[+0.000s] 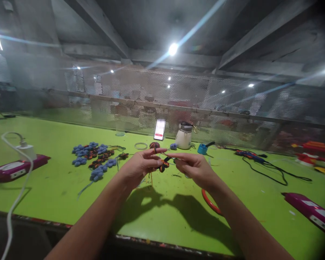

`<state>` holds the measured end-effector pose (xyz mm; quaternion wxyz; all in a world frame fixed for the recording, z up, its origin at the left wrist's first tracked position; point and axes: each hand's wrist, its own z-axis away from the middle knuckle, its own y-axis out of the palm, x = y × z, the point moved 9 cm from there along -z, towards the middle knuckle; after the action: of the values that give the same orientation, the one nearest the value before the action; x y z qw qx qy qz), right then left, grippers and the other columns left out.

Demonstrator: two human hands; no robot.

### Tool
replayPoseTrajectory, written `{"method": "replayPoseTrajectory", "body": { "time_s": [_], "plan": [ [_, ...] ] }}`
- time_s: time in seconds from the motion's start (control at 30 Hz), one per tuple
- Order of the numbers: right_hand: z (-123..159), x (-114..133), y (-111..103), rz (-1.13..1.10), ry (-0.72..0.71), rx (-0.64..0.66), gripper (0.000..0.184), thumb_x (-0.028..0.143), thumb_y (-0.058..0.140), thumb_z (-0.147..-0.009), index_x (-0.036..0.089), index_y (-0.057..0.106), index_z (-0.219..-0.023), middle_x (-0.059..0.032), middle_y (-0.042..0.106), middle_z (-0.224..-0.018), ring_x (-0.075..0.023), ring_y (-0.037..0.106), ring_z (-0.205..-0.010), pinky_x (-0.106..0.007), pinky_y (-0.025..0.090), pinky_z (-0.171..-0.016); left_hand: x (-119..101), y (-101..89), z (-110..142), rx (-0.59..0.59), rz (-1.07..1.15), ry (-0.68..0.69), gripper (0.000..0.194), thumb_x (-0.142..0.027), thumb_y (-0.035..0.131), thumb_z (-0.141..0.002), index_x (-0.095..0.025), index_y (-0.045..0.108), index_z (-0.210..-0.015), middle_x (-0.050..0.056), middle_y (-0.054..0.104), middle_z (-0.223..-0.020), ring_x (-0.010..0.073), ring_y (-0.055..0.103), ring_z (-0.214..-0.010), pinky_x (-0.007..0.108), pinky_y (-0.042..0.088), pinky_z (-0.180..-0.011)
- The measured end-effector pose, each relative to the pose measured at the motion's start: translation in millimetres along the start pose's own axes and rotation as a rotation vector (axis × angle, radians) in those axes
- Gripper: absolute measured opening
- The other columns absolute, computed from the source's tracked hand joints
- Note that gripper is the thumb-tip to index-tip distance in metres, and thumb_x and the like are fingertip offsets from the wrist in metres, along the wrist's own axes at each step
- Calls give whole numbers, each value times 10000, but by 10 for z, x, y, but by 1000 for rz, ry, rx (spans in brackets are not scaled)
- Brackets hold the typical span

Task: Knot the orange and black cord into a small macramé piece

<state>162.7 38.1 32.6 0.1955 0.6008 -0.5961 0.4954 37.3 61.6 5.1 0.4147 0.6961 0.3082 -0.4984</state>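
Observation:
Above the middle of the table, my left hand (141, 164) pinches a small crochet piece (164, 166) in black and orange yarn. Its index finger is stretched out with yarn running over it, and a loose yarn end hangs below the piece. My right hand (193, 167) is closed, index finger pointing at the work, around what looks like a crochet hook, mostly hidden by the fingers. The two hands nearly meet at the piece. Just behind them lies a ball of black and orange yarn (154, 145). A blue crochet flower (173, 146) lies beside it.
Several blue crocheted flowers (96, 173) and dark-orange ones lie left on the green table (70, 198). Behind stand a phone (159, 130) and a white jar (184, 136). Purple power strips (310, 209) flank both sides. A red ring (209, 202) lies under my right forearm.

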Motion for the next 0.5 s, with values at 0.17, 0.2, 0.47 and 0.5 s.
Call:
{"method": "replayPoseTrajectory", "body": {
  "time_s": [0.17, 0.2, 0.47, 0.5],
  "plan": [
    [47, 128, -22, 305, -34, 97, 299, 240, 489, -847, 214, 669, -1085, 39, 361, -521, -92, 241, -483, -245, 200, -461, -56, 5, 19, 20, -171, 23, 374, -126, 686, -634, -156, 679, -1007, 54, 665, -751, 147, 582, -723, 297, 397, -723],
    [58, 161, -22, 356, -44, 117, 299, 233, 483, -848, 221, 673, -1080, 28, 403, -535, -94, 260, -488, -244, 214, -465, -58, 15, 19, 31, -193, 23, 363, -133, 683, -635, -153, 682, -997, 60, 671, -757, 156, 585, -728, 306, 401, -722],
    [129, 208, 29, 606, -56, 308, 371, 157, 463, -835, 259, 630, -1151, 12, 549, -602, -99, 361, -517, -218, 286, -500, -25, 82, 22, 60, -307, -7, 301, -131, 679, -633, -143, 700, -933, 43, 673, -679, 153, 592, -664, 316, 416, -714],
    [133, 200, 32, 615, -48, 317, 372, 157, 467, -834, 261, 628, -1152, 7, 575, -622, -102, 385, -526, -219, 300, -511, -19, 86, 21, 61, -317, -9, 300, -129, 679, -632, -144, 700, -930, 41, 672, -678, 150, 591, -664, 314, 415, -718]
  ]
}}
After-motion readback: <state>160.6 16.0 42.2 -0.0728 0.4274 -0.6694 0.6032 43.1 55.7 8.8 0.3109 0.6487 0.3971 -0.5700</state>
